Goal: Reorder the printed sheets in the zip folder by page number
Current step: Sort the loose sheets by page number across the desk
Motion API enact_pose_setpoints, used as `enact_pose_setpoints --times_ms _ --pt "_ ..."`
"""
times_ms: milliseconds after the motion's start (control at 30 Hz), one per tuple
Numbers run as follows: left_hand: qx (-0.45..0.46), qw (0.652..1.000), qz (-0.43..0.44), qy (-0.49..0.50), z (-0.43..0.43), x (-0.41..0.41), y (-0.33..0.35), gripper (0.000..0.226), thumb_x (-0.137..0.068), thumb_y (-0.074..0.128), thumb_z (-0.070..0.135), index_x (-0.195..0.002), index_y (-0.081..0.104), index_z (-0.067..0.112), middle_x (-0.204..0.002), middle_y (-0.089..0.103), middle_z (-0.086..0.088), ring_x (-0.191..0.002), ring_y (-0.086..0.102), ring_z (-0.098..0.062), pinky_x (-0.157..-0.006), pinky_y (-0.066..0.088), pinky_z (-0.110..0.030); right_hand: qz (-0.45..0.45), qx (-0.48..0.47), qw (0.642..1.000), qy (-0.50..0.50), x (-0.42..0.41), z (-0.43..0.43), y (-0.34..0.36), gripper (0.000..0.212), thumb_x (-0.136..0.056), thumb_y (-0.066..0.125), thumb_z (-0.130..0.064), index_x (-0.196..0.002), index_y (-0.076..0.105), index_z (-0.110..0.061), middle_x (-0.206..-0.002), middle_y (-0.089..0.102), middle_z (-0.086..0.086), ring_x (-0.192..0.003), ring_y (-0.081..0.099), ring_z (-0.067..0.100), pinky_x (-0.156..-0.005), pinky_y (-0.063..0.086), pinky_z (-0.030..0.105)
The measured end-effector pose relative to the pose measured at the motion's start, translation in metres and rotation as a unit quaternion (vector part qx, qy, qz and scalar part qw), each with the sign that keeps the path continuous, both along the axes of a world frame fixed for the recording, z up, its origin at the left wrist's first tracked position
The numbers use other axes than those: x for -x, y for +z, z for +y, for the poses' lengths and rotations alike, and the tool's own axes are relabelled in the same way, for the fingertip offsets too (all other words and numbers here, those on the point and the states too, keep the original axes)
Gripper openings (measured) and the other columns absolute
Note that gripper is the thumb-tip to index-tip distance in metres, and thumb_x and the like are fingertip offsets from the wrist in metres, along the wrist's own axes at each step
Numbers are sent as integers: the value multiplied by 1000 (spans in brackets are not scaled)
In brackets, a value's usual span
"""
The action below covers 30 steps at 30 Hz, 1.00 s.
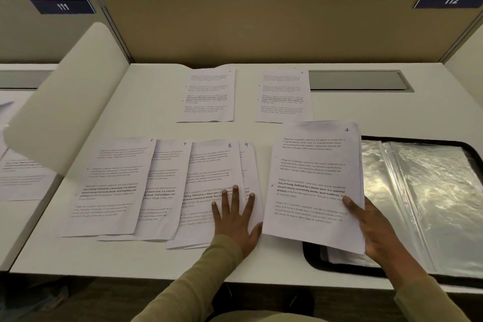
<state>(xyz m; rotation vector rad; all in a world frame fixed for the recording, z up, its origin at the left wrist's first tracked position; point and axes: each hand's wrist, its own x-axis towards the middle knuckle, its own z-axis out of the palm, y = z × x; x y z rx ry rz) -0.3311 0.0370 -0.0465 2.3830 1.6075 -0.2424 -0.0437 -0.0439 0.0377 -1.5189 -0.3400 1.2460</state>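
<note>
Printed sheets lie spread on a white desk (pixel 146 256). Sheets numbered 6 (pixel 109 185), 7 (pixel 162 185), 8 (pixel 209 172) and 9 (pixel 248 165) overlap in a row near the front. My left hand (pixel 235 217) rests flat with spread fingers on sheets 8 and 9. My right hand (pixel 371 227) grips the right edge of the sheet numbered 4 (pixel 313 185), thumb on top, holding it over the left edge of the open zip folder (pixel 423 191) with its clear sleeves. Two more sheets (pixel 206 94) (pixel 283 97) lie farther back.
A brown partition (pixel 261 29) walls the back of the desk, labelled 111 and 112. A grey cable hatch (pixel 358 80) sits at the back right. A curved white divider (pixel 65 102) stands at the left, with more papers on the neighbouring desk (pixel 21 178).
</note>
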Motion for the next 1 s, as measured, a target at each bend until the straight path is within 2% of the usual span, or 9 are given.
enact_pose_setpoints --times_ms 133,167,233,333,433,600,800,933,1000 --pt "14 1000 -17 0 3 0 15 83 -80 -9 74 -151 -20 33 -157 -34 -4 -143 -32 -30 -115 -16 -55 8 -3 1000 8 2 2 2 27 -95 64 -21 -121 63 -27 -108 77 6 -96 73 31 -70 62 40" --pt "19 998 -59 18 5 -3 21 82 -82 -7 70 -153 -17 30 -158 -31 -2 -145 -29 -27 -118 -15 -50 9 -5 1000 13 2 2 2 27 -95 64 -22 -122 63 -26 -110 76 7 -97 73 31 -72 62 41" --pt "31 971 -219 89 7 -13 41 74 -92 14 64 -154 19 24 -164 9 -1 -150 9 -23 -122 8 -44 10 -6 1000 20 3 3 2 29 -96 63 -23 -124 62 -26 -112 76 8 -98 73 32 -74 61 43" --pt "139 878 -408 207 17 -31 74 36 -93 51 56 -113 60 28 -121 64 2 -107 59 -15 -95 49 -34 8 -7 999 34 5 4 1 31 -96 64 -25 -127 61 -25 -112 75 8 -98 73 33 -74 60 43" --pt "196 832 -434 285 27 -44 87 29 -81 74 47 -91 60 24 -94 67 0 -88 64 -20 -82 58 -39 7 -11 999 42 6 6 2 32 -94 64 -25 -126 61 -25 -112 76 7 -97 74 31 -72 61 40" --pt "227 774 -463 367 35 -48 90 31 -79 80 27 -93 57 12 -83 69 -7 -68 65 -21 -63 57 -31 11 -16 999 49 1 8 0 37 -93 66 -25 -129 60 -23 -113 75 8 -100 73 33 -79 60 45" --pt "203 800 -430 366 42 -50 84 25 -82 77 29 -77 63 9 -80 72 -10 -64 62 -21 -72 57 -37 25 -24 998 55 -7 11 -5 43 -89 73 -30 -129 60 -21 -116 74 10 -103 72 32 -85 59 46" --pt "175 820 -410 359 44 -57 83 22 -88 71 30 -80 68 10 -85 72 -7 -75 62 -21 -72 51 -28 18 -24 997 67 -16 15 -6 80 -61 87 -53 -130 61 -24 -119 73 9 -105 72 32 -88 58 48" --pt "166 819 -411 365 46 -61 82 18 -89 69 31 -83 71 14 -85 72 -3 -80 66 -22 -78 54 -32 28 -27 997 67 -22 18 -8 65 -72 86 -46 -129 61 -24 -117 74 9 -103 72 31 -87 58 48"
